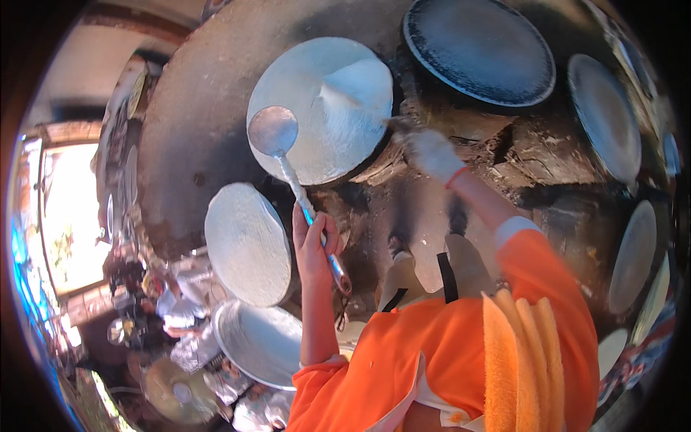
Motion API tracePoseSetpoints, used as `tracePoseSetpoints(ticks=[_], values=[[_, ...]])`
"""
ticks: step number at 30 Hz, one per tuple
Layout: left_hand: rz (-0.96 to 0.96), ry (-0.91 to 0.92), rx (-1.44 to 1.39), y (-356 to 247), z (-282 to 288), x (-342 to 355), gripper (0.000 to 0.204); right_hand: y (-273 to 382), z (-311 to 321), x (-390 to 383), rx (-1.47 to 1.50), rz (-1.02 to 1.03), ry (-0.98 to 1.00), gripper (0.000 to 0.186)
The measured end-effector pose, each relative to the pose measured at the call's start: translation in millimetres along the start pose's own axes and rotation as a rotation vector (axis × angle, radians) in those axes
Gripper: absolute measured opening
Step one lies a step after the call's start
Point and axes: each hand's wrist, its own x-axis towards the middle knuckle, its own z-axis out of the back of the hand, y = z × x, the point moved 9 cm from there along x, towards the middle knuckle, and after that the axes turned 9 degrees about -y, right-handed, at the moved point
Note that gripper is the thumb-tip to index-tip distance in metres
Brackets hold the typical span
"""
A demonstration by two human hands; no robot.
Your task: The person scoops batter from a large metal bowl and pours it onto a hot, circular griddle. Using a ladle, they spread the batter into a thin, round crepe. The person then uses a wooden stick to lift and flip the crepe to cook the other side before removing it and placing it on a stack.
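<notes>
My left hand (314, 239) is closed round the long handle of a ladle (273, 131). Its round metal bowl is raised in front of a wide griddle (270, 79) covered with a thin pale sheet of batter or flatbread (360, 129). On the right part of that sheet, a lighter, peaked fold stands out. My right hand (432, 153), in a white glove with a red cuff edge, is just off the griddle's right edge. Motion smears its fingers, and a dark blur at their tips cannot be made out.
A dark round griddle (479, 50) is at the far right, with several paler discs beyond, one a grey disc (604, 115). A white round disc (248, 245) and a large metal basin (263, 345) are at my left. Cracked earthen stove blocks (551, 155) lie between griddles.
</notes>
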Motion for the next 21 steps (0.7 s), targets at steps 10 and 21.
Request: tracePoseSetpoints(ticks=[10,21], values=[[0.067,0.101,0.104,27.7,2.2,63.4,0.017,26.1,-9.4,-43.9,0.320,-0.705,-0.016,0.032],[0.161,0.042,-0.149,51.5,-40.4,64.6,0.011,149.4,-25.6,-12.4,1.579,-1.041,-0.058,0.026]])
